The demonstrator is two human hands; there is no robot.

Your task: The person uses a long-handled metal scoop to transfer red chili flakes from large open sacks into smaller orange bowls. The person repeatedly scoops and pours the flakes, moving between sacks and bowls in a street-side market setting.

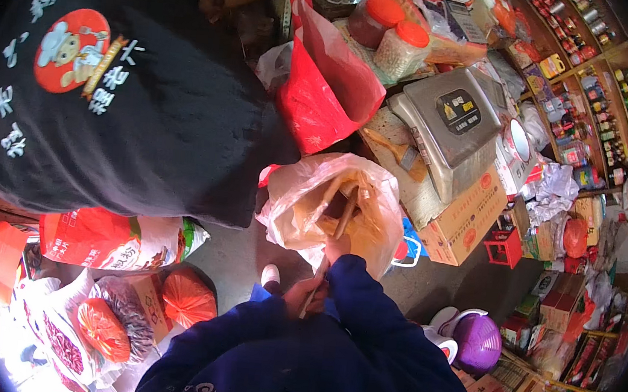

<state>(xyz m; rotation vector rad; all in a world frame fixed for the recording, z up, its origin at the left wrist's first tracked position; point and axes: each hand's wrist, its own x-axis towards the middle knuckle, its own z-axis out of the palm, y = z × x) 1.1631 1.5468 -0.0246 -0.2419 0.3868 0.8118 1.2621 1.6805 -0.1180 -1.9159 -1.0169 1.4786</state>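
Note:
Both of my hands are on a long wooden stick (348, 213) that slants down into an open bag. My right hand (337, 248) grips it at the near rim of the bag. Closer to my body, my left hand (302, 297) is closed around its lower end. The bag is a pale, translucent plastic liner (283, 216) with its mouth spread wide. Inside it the stick's far end meets brownish folds and a dark patch; the contents are not clear. A red plastic bag (322, 106) stands open just beyond.
A metal weighing scale (444, 143) and a brush (395, 147) rest on a worktop above a cardboard box (464, 227). Red-lidded jars (401, 54) stand behind. A black cloth with a chef print (183, 144) fills the upper left. Filled sacks (100, 240) and stocked shelves (599, 116) flank me.

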